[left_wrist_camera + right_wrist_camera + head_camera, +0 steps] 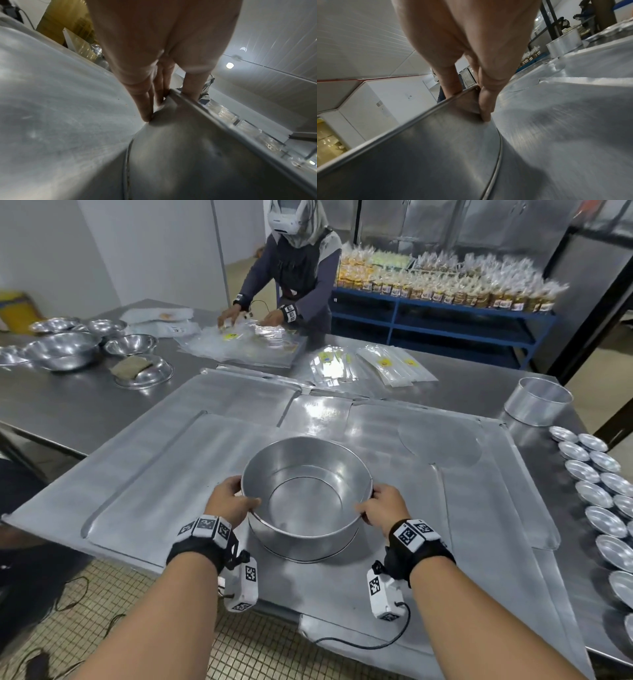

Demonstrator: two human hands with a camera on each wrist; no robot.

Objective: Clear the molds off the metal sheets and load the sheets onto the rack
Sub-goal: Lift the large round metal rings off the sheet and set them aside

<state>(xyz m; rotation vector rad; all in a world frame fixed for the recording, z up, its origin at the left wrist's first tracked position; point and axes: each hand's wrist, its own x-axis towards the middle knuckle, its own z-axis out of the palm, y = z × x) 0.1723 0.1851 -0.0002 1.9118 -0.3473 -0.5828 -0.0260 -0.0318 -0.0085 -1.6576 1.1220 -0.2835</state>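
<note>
Metal sheet [164,474]: round mold [306,494] btwn both hands, fingers [145,102] gripping rim.

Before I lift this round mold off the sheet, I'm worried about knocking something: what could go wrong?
1. Left hand and right hand only pinch the round mold at its rim; it might tip or slip.
2. Swinging it right could hit the small tart molds or the tall ring mold.
3. The overlapping metal sheets may shift.

The small tins [596,501] run off the head view's right edge; bag labels [387,361] are unreadable
</note>
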